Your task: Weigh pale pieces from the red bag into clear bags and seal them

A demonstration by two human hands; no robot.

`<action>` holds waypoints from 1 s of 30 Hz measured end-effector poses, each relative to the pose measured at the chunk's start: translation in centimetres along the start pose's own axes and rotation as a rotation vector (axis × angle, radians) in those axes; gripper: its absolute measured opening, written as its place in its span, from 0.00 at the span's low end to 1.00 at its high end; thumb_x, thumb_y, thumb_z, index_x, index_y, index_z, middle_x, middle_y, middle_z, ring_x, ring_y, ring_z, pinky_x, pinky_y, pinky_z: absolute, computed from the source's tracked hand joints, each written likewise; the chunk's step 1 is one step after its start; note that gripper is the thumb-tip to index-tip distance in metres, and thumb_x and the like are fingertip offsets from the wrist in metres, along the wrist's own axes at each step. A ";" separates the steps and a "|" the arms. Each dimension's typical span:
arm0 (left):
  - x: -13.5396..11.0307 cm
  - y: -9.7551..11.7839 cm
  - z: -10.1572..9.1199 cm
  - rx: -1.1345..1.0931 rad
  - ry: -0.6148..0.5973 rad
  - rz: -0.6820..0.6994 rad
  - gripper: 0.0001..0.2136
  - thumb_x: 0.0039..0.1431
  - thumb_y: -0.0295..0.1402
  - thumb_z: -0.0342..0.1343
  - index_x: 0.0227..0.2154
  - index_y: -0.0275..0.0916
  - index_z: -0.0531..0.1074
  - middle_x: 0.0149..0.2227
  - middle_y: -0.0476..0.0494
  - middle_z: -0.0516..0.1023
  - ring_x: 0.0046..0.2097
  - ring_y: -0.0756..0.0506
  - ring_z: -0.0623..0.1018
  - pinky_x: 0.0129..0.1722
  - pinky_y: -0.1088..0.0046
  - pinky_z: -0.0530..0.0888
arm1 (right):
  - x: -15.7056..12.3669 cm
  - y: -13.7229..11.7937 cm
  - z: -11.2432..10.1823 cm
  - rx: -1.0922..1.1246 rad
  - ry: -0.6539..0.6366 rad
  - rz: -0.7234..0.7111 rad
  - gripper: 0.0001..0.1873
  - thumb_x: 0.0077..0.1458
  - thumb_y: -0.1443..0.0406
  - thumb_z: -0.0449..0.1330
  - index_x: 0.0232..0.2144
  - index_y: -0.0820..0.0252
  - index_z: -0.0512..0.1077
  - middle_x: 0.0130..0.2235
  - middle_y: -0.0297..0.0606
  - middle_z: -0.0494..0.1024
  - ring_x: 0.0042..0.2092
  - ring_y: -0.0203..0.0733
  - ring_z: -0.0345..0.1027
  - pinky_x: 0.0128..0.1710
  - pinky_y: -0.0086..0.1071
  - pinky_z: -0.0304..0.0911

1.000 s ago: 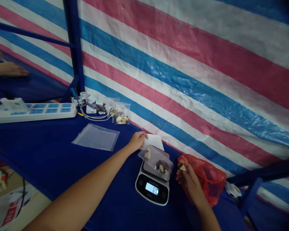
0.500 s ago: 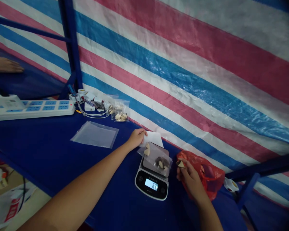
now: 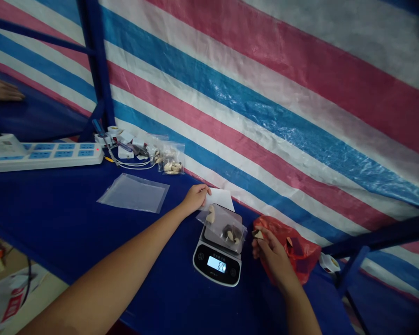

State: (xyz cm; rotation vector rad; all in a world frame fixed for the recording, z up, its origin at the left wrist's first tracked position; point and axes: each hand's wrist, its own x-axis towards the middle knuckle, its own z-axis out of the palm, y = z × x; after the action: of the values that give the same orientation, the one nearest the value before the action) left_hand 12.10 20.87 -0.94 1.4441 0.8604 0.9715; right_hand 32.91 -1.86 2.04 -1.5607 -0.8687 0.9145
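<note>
A small digital scale [image 3: 217,264] sits on the blue table [image 3: 56,218]; its display shows 64. On its pan lies a clear plastic bag [image 3: 222,225] with pale and dark pieces inside. My left hand [image 3: 194,197] pinches the bag's far left corner, beside a white card [image 3: 220,198]. My right hand [image 3: 270,253] hovers just right of the scale, pinching a small pale piece [image 3: 258,234] between its fingertips. Behind that hand lies a red plastic bag [image 3: 293,251].
An empty clear bag [image 3: 134,192] lies flat to the left. A white power strip [image 3: 43,155], cables, small white parts and a filled clear bag [image 3: 172,162] sit by the blue post [image 3: 92,65]. Another person's hand [image 3: 2,89] rests far left. A tape roll [image 3: 328,263] is at right.
The view has drifted slightly, so everything sits a little further left and higher. Both hands hold their places; the scale reading stays at 64.
</note>
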 end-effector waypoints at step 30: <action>-0.1 0.0 0.0 -0.028 -0.050 0.041 0.09 0.53 0.28 0.45 0.27 0.37 0.71 0.10 0.56 0.62 0.14 0.53 0.60 0.20 0.79 0.57 | -0.5 -1.0 -1.5 -0.053 0.020 0.225 0.21 0.35 0.54 0.76 0.29 0.62 0.79 0.23 0.32 0.73 0.22 0.31 0.64 0.19 0.24 0.59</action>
State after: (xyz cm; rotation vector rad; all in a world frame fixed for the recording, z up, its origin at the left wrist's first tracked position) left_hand 12.08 20.74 -0.98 1.4611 0.7811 0.9700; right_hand 33.96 -2.80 3.26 -1.7354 -0.7180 1.0404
